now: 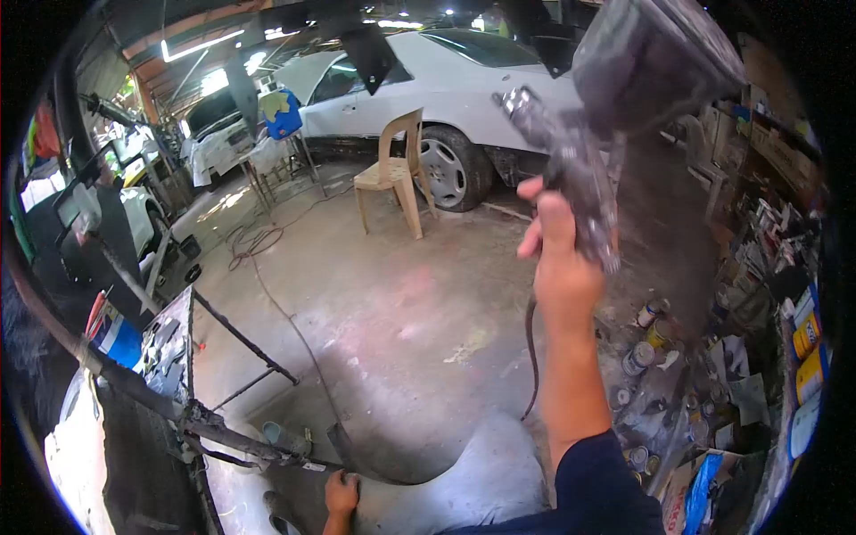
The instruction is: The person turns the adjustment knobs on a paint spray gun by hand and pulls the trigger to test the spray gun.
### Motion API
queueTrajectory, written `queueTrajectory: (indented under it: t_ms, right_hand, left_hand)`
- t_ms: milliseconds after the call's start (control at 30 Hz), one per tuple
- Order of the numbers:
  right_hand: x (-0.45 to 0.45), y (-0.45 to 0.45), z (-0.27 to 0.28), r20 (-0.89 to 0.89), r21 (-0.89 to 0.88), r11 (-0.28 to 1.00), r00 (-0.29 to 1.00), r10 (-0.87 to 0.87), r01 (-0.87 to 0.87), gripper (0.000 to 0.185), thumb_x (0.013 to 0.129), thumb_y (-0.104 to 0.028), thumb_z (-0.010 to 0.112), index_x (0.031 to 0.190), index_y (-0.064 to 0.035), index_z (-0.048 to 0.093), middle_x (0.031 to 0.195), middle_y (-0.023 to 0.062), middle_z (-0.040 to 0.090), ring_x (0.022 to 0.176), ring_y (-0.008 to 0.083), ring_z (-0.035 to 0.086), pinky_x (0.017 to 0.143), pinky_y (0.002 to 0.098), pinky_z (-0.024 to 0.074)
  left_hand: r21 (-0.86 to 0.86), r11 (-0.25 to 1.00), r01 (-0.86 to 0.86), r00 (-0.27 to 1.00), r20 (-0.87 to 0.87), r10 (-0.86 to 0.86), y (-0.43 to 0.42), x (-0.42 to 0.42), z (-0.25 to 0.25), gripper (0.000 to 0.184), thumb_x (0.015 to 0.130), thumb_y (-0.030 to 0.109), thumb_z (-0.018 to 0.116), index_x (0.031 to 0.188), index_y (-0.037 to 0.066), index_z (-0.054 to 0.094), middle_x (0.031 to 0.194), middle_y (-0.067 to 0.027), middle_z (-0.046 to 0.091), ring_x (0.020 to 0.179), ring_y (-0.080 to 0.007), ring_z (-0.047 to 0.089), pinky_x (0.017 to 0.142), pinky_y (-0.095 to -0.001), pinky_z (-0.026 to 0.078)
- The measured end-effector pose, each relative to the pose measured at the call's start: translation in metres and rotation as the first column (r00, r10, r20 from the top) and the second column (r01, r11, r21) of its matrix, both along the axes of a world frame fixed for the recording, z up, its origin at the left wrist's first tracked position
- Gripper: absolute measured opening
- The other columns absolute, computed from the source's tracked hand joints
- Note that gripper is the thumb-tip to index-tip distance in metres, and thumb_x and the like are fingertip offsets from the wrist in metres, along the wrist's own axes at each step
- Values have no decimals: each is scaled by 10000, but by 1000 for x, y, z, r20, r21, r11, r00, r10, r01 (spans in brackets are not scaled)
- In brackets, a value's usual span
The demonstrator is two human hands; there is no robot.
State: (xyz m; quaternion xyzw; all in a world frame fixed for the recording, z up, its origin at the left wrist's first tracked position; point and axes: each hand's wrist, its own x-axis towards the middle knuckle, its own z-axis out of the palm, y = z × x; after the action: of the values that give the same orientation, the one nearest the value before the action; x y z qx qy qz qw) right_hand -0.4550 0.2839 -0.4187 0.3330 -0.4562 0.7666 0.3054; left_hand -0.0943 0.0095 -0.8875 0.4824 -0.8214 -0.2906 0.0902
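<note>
Raised at the upper right, my right hand (563,241) is wrapped round the grip of a spray gun (584,174), which is slightly blurred. A large dark paint cup (655,67) sits on top of the gun. Below the wrist hangs a thin dark red hose (530,357). Low in the view, my left hand (341,493) has its fingers curled down at the edge of a pale grey surface (428,504), close to the end of a dark metal bar (241,439). Whatever those fingers grip is hidden.
Dark flat parts (376,64) hang overhead in front. Beyond stand a tan plastic chair (392,174) and a white car (481,89). An air hose (285,308) crosses the floor. Paint cans (638,358) crowd the right side; a metal-framed stand (245,334) is at left.
</note>
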Motion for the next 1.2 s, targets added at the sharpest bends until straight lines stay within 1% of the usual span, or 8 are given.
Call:
queueTrajectory:
  t_ms: [133, 233, 267, 400, 500, 600, 900, 1200]
  right_hand:
    - [-41, 7, 32, 97, 4, 975, 970, -223, 224, 362, 951, -301, 774, 1146, -40, 615, 783, 22, 672, 584, 77, 588, 519, 258, 472]
    - [-77, 5, 45, 24, -17, 969, 969, -247, 248, 374, 946, -310, 777, 1124, -29, 605, 749, 40, 662, 588, 107, 599, 542, 285, 479]
    - [-90, 2, 47, -15, -9, 933, 932, -361, 361, 390, 953, -333, 760, 1115, -15, 603, 773, 83, 672, 635, 177, 629, 608, 328, 502]
    - [-127, -3, 54, -27, 26, 916, 917, -399, 400, 433, 954, -385, 742, 1126, -13, 605, 874, 158, 708, 775, 308, 671, 729, 402, 519]
    - [-151, -6, 60, -90, -25, 896, 891, -444, 444, 442, 951, -389, 743, 1125, -8, 602, 902, 173, 721, 805, 347, 690, 742, 423, 526]
    - [-175, -8, 67, -141, -51, 849, 838, -527, 525, 425, 947, -373, 761, 1127, -21, 605, 725, 41, 652, 574, 114, 600, 561, 292, 494]
    - [-191, -16, 77, -201, 97, 832, 830, -521, 546, 430, 935, -412, 764, 1084, -39, 611, 731, 62, 688, 570, 164, 654, 573, 319, 499]
    - [-185, 15, 68, -169, 1, 865, 853, -495, 502, 409, 933, -364, 770, 1130, -35, 629, 780, 52, 691, 562, 132, 624, 563, 289, 486]
  left_hand:
    - [13, 1000, -12, 1000, -24, 13, -1, 4, 2, 538, 878, 349, 708, 1290, 7, 663, 1328, -218, 650, 1263, -397, 582, 1081, -461, 448]
    - [-34, 999, -40, 999, -10, 40, 4, 8, -1, 547, 875, 349, 710, 1295, 2, 659, 1326, -219, 650, 1259, -401, 582, 1081, -461, 447]
    - [-60, 997, -51, 999, -2, 51, 6, 9, 0, 550, 875, 350, 710, 1297, 1, 658, 1325, -219, 650, 1257, -403, 583, 1081, -461, 447]
    - [-48, 997, -55, 998, 17, 56, 14, 10, 14, 584, 902, 359, 692, 1327, -36, 631, 1353, -257, 626, 1278, -411, 578, 1098, -451, 442]
    - [-30, 998, -62, 998, -6, 62, 18, 13, 19, 592, 903, 371, 689, 1331, -35, 631, 1359, -258, 621, 1281, -414, 574, 1102, -453, 439]
    - [-40, 997, -67, 998, -11, 66, 21, 16, 21, 593, 900, 368, 694, 1329, -37, 632, 1361, -261, 618, 1278, -421, 574, 1101, -459, 440]
    - [-44, 997, -70, 997, 30, 72, 25, 23, 27, 595, 908, 366, 691, 1341, -36, 620, 1363, -264, 611, 1295, -421, 558, 1123, -461, 416]
    - [-64, 997, -32, 999, 25, 34, 20, 25, 15, 583, 921, 361, 683, 1347, -30, 614, 1365, -260, 612, 1298, -418, 553, 1129, -466, 411]
